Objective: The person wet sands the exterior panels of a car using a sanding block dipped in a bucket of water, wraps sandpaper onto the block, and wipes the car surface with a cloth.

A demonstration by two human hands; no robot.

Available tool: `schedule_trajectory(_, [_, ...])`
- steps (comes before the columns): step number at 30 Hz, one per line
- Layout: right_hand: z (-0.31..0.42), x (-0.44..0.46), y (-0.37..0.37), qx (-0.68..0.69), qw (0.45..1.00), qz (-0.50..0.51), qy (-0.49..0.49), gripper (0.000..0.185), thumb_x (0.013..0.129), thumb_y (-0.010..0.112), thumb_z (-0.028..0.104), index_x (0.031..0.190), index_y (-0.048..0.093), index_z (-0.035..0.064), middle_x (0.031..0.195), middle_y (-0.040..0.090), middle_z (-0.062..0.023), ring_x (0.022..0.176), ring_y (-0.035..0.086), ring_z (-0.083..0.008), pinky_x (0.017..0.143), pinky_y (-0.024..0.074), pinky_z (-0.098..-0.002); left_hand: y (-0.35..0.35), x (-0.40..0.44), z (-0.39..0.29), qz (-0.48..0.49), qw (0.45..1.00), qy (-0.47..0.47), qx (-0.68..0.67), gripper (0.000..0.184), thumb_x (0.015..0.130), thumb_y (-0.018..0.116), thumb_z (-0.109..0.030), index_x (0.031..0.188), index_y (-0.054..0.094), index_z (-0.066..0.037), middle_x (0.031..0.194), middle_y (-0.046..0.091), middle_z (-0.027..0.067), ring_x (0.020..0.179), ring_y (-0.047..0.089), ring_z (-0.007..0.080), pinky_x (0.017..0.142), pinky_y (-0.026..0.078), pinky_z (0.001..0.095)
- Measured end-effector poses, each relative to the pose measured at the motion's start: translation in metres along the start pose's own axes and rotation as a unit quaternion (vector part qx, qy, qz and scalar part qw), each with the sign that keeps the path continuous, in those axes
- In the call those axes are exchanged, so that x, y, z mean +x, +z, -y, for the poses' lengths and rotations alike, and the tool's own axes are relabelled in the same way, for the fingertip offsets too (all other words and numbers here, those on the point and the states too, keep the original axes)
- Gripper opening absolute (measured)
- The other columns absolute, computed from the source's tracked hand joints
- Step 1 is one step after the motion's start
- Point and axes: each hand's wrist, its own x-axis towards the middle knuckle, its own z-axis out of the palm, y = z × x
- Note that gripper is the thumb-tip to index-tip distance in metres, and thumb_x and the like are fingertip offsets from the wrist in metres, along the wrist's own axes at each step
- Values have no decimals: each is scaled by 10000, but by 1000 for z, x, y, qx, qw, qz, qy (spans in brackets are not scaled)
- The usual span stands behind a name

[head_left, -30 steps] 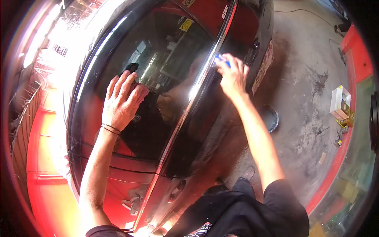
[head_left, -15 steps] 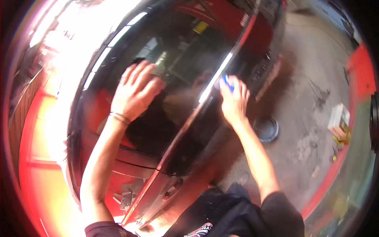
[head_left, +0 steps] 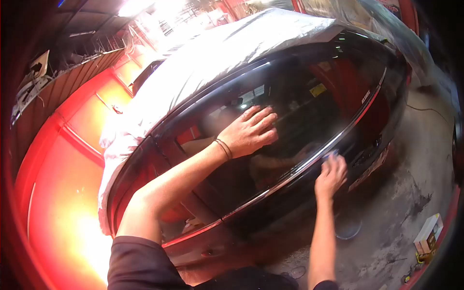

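Note:
A dark car's long side window (head_left: 290,130) fills the middle of the view, edged below by a bright trim strip (head_left: 309,166). My left hand (head_left: 249,131), with dark bands at the wrist, lies over the glass, fingers stretched out and holding nothing. Just under the strip, my right hand (head_left: 332,176) is at the dark body panel (head_left: 285,203). Its fingers are closed on a small blue thing (head_left: 332,153), mostly hidden and blurred, so its kind cannot be made out.
White sheeting (head_left: 217,58) covers the car's roof. A red wall (head_left: 72,169) stands at the left. On the grey floor to the right are a white box (head_left: 428,233) and a round rim (head_left: 349,229) near the car. A yellow sticker (head_left: 317,90) shows in the glass.
The view has tilted up and swung left, showing more of the roof sheeting and red wall. Both hands appear farther right and lower in the picture. The right hand keeps the blue thing.

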Motion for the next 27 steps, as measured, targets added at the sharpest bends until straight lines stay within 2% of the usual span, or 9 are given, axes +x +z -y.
schedule_trajectory(3, [-42,89,14,23,992,-14,124,318,1085,757,297,1355,779,131,1437,721,-159,1342,668,-422,1053,576,-535,5,0,-4,-18,1000,-11,-9,294,973,848,-292,1208,699,-197,1519,669,120,1486,621,349,1248,498,553])
schedule_trajectory(7, [-4,18,24,58,990,-64,114,363,1026,840,318,1297,770,87,1362,722,-215,1319,672,-421,1093,548,-551,-6,7,-7,22,999,-26,-39,290,952,840,-244,1204,717,-171,1507,676,133,1474,629,369,1242,493,589])
schedule_trajectory(10, [32,-31,22,142,977,-143,65,360,989,881,271,1280,773,88,1312,734,-190,1285,686,-413,1122,535,-548,4,5,-7,21,999,-18,-31,365,918,851,-186,1261,732,-151,1536,673,152,1504,607,396,1259,472,607])
schedule_trajectory(16, [-36,97,44,86,967,-168,174,302,999,846,330,1196,774,112,1260,752,-151,1239,672,-396,1040,526,-552,18,-2,-6,50,998,-16,-18,509,921,840,-132,1405,684,-163,1635,611,154,1556,553,422,1301,422,622])
schedule_trajectory(19, [-14,37,45,113,970,-186,104,310,974,891,307,1200,784,122,1268,715,-133,1254,676,-386,1060,536,-534,14,-6,-5,76,997,-13,-13,541,945,814,-116,1457,649,-172,1672,576,155,1578,529,428,1315,403,626])
schedule_trajectory(21, [17,-13,25,116,978,-118,125,325,947,911,284,1210,799,127,1292,708,-124,1281,673,-371,1084,525,-535,16,-6,-7,78,997,-16,-11,513,960,802,-126,1450,655,-165,1670,581,159,1580,527,433,1314,404,626])
schedule_trajectory(24, [-31,38,31,113,977,-152,103,333,964,878,369,1205,833,145,1358,730,-126,1271,712,-360,1078,539,-538,20,-7,-3,71,997,2,17,445,1010,756,-176,1445,664,-151,1669,591,171,1577,534,438,1312,402,630])
schedule_trajectory(26, [-82,90,33,141,964,-131,182,402,983,862,427,1233,833,113,1240,815,-169,1177,773,-397,999,598,-493,23,-8,0,69,997,11,17,418,1023,732,-162,1437,674,-141,1661,600,171,1569,542,438,1311,405,625])
schedule_trajectory(27, [-109,109,40,215,935,-149,240,446,960,868,450,1268,832,130,1204,821,-189,1180,769,-424,1027,601,-547,22,-9,-2,73,997,11,19,410,1026,727,-159,1433,678,-137,1658,603,170,1565,547,437,1310,408,621])
